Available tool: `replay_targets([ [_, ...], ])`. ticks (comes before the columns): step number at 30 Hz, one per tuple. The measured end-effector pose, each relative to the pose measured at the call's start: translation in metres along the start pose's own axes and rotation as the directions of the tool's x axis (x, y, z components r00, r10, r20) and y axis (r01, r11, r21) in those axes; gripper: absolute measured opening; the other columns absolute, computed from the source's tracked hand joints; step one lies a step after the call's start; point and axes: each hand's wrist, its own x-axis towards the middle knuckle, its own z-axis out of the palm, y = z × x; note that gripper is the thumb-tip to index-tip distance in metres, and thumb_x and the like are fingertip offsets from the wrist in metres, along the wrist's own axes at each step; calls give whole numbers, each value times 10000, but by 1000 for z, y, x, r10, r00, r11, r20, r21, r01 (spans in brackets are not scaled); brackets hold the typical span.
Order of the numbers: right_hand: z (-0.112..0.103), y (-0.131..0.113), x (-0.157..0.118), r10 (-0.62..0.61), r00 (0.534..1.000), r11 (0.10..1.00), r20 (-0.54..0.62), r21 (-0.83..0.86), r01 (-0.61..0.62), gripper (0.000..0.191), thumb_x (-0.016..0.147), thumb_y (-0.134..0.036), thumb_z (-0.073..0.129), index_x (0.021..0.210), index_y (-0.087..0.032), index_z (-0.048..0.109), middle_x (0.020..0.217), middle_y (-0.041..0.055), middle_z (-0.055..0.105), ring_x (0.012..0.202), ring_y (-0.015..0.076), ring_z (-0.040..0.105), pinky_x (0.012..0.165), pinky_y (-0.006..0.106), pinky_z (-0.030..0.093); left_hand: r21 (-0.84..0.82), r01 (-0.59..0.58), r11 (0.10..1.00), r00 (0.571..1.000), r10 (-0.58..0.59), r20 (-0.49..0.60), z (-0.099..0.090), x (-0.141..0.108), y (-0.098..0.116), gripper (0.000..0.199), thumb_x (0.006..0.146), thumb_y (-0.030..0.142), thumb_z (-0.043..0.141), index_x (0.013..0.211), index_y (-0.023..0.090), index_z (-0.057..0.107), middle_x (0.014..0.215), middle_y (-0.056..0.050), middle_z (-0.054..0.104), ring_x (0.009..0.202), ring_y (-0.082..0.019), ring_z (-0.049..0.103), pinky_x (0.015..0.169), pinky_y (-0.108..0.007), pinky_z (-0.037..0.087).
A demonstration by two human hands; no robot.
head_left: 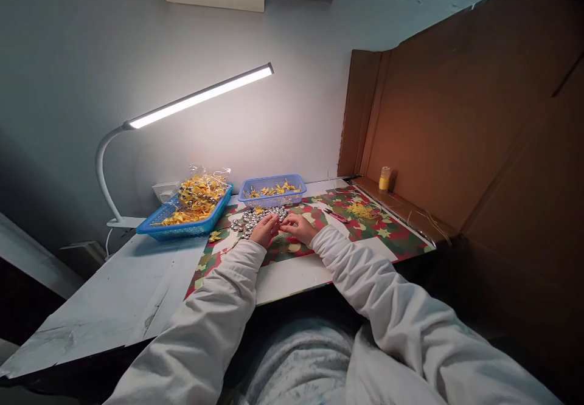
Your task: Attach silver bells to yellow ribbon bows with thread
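L hand (266, 230) & R hand (300, 228) curled, can't tell grip; shiny rnd silver beads (253, 218) nr.

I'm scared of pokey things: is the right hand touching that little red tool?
Apart: the head view shows patterned mat between the right hand and the red tool lying to its right.

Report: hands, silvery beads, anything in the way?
Left hand and right hand close together, grip unclear. Silvery beads beside left hand. Red snips off right, clear of hands.
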Motion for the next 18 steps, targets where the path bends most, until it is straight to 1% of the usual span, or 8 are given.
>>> replay_targets([
  [4, 2, -4, 1, 80, 997, 984, -5, 161, -78, 220, 713, -368, 654, 595, -195, 586, 711, 2, 569, 723, 154, 525, 708, 289, 440, -4, -2, 1000, 1000, 2, -18, 2, -2, 2, 431, 572, 434, 771, 732, 195, 450, 471, 112, 385, 405, -36, 292, 434, -171, 208],
  [8, -2, -8, 0, 127, 991, 960, 35, 249, -132, 173, 714, -275, 616, 555, -211, 586, 679, -11, 590, 748, 157, 541, 743, 289, 447, -16, -8, 1000, 999, 7, -39, 4, -4, 5, 461, 524, 375, 791, 789, 201, 456, 437, 132, 387, 394, -38, 300, 437, -164, 208],
  [10, -3, -9, 0, 142, 989, 954, 33, 262, -146, 179, 704, -199, 578, 527, -218, 583, 661, -14, 591, 747, 157, 544, 750, 287, 448, -24, -24, 999, 997, 22, -74, 4, -5, 7, 453, 522, 351, 785, 793, 201, 455, 428, 138, 382, 387, -35, 285, 434, -164, 205],
  [13, -3, -9, 0, 153, 988, 958, -9, 248, -146, 226, 673, -120, 538, 473, -221, 563, 632, -13, 579, 772, 160, 541, 767, 283, 443, -33, -45, 998, 989, 40, -140, 4, -5, 9, 440, 515, 318, 776, 791, 200, 455, 427, 141, 383, 384, -30, 264, 426, -166, 200],
  [15, -3, -9, 0, 150, 988, 963, -30, 232, -139, 251, 666, -100, 527, 446, -220, 550, 617, -9, 569, 807, 164, 542, 796, 282, 437, -37, -54, 998, 983, 46, -176, 3, -4, 9, 436, 510, 305, 769, 792, 202, 453, 429, 141, 381, 387, -31, 264, 425, -166, 206],
  [18, -3, -9, 0, 152, 988, 968, -31, 207, -142, 268, 674, -94, 515, 439, -218, 548, 620, -5, 569, 827, 167, 549, 808, 286, 442, -42, -58, 997, 977, 48, -208, 1, -2, 9, 426, 508, 300, 756, 791, 205, 452, 436, 138, 380, 394, -37, 288, 431, -164, 223],
])
